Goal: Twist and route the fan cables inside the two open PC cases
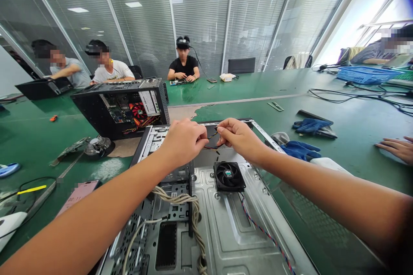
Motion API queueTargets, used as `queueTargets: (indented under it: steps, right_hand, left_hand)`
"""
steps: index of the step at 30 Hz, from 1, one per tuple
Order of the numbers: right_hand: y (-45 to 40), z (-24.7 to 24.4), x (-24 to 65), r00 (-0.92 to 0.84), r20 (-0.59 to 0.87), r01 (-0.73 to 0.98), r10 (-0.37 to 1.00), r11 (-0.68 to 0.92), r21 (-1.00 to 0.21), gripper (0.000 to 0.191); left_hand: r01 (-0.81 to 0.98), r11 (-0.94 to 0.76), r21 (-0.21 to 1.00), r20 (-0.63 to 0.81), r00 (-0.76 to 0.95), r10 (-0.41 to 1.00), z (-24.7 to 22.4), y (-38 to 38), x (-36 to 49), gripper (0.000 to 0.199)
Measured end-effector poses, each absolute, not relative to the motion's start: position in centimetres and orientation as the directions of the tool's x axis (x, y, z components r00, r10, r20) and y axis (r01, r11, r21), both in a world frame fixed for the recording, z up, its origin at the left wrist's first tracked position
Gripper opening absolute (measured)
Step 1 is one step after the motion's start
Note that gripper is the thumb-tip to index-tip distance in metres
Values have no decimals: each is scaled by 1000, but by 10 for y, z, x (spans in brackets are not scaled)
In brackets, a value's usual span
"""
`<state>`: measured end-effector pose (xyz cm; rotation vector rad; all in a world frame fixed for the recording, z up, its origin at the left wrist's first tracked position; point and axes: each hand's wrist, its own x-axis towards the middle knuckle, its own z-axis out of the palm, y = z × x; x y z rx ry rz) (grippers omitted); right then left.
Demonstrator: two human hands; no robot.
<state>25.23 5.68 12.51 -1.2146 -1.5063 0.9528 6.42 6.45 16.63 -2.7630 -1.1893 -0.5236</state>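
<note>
An open computer case (222, 234) lies on the table in front of me. Over its far end, my left hand (189, 137) is closed with thumb and finger pinching a thin dark cable (213, 136) that has a yellow wire in it. My right hand (237, 135) pinches the same cable a little to the right, near a small dark end. The cable sags in a loop between both hands. Nearer to me, a black fan (228, 176) rests on the metal panel, its twisted red and blue wire (258, 221) running toward me. Twisted beige cables (196, 219) cross the case's left half.
A black computer tower (119, 107) stands beyond the case on the left. Blue gloves (298, 149) and a memory module (275, 106) lie to the right. A pink phone (79, 193) is at left. Several people sit around the table; another person's hand (396, 149) rests at far right.
</note>
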Motion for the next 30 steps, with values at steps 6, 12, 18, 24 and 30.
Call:
queueTargets:
  steps: [6, 12, 18, 24, 30]
  right_hand:
    - [51, 132, 251, -107, 185, 98, 977, 196, -976, 22]
    - [48, 132, 253, -251, 192, -78, 949, 177, -981, 24]
    - [47, 132, 251, -288, 152, -70, 946, 137, -988, 18]
    - [50, 129, 248, -258, 46, -75, 965, 28, -997, 15]
    - [55, 125, 252, -159, -44, -87, 986, -59, -994, 18]
  left_hand:
    - [776, -626, 77, 370, 560, 741, 165, 68, 64, 11]
    - [832, -550, 76, 465, 458, 758, 164, 74, 57, 11]
    - [870, -484, 95, 598, 339, 727, 169, 75, 52, 10]
    - [855, -518, -7, 721, 363, 590, 171, 66, 53, 10]
    - [766, -621, -163, 650, 557, 517, 169, 62, 56, 13]
